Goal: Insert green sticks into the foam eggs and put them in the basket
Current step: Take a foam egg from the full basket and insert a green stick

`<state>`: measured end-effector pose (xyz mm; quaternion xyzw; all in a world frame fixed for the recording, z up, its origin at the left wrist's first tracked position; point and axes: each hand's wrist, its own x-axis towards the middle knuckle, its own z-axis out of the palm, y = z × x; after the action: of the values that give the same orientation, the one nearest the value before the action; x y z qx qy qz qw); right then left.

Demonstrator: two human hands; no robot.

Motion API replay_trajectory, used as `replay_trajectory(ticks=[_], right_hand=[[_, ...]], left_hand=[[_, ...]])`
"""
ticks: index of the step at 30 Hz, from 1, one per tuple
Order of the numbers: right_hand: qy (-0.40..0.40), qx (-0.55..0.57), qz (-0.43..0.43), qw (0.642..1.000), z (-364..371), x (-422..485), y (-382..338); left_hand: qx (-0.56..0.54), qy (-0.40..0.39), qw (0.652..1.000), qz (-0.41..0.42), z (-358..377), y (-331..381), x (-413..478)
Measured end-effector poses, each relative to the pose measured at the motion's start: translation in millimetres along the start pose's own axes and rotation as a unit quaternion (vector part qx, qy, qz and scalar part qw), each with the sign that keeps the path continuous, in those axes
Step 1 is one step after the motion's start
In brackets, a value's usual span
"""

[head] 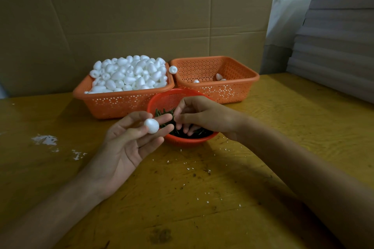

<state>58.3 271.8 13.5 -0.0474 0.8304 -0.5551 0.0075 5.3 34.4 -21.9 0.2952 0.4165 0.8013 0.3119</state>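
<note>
At the centre of the frame the left hand (129, 139) pinches a foam egg (151, 125) between thumb and fingertips, palm up, just beside the red bowl (182, 142). The right hand (204, 116) dips curled fingers among the green sticks (199, 132) in that bowl. Whether it has one pinched, I cannot tell. The near-empty basket (232, 91) sits at upper right and the full basket (121, 103) at upper left. Risks, as I judge them: a stick pushed off-centre could crumble the soft foam, and so light a pinch could let the egg roll off across the table (202, 188).
</note>
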Motion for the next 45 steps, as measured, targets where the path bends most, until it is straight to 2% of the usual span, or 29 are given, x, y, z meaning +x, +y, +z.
replay_trajectory(ticks=[10,16,28,40,45], right_hand=[[0.002,0.003,0.000,1.000,1,0,0],[0.000,0.006,-0.001,1.000,2,-1,-2],[0.001,0.003,0.000,1.000,2,-2,-3],[0.005,-0.001,0.002,1.000,1,-2,-2],[0.004,0.004,-0.002,1.000,1,-2,-1]], left_hand=[[0.043,-0.006,0.999,0.013,-3,-2,-2],[0.113,-0.006,0.993,0.044,1,-4,-4],[0.116,0.004,0.993,0.030,3,-4,-4],[0.204,0.028,0.977,0.050,7,-3,-6],[0.186,0.038,0.981,0.047,8,-4,-6]])
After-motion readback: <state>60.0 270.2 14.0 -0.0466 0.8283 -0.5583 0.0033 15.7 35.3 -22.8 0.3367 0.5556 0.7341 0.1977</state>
